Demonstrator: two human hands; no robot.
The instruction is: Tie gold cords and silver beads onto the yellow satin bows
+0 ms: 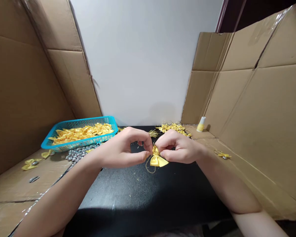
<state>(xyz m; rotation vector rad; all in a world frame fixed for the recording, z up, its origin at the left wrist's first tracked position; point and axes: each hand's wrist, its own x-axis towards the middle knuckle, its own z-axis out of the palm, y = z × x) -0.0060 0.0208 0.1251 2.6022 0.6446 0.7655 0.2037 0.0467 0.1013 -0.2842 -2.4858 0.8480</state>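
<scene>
In the head view, the yellow bow is pinched between my two hands, lifted above the black table. The fingers of my left hand are closed on its left edge near the gathered neck; the fingers of my right hand nip it from the other side, thumb against the cloth. Just what lies under my fingertips is hidden. A thin cord hangs in a loop at the left of the bow, below my left thumb.

I judge it to be very light and soft, with a satin shine that may let it slide if I pinch too loosely. The neck, where the folds bunch, should be the firmest place to hold; the flared lower part looks floppy and would crease easily or give way under a tug. The cord seems springy and thin enough to snag, so I'd take it close to the neck rather than by the loop. Tearing seems unlikely, but a hard pull might undo the gathers. More yellow cloth pieces lie in the blue basket.
</scene>
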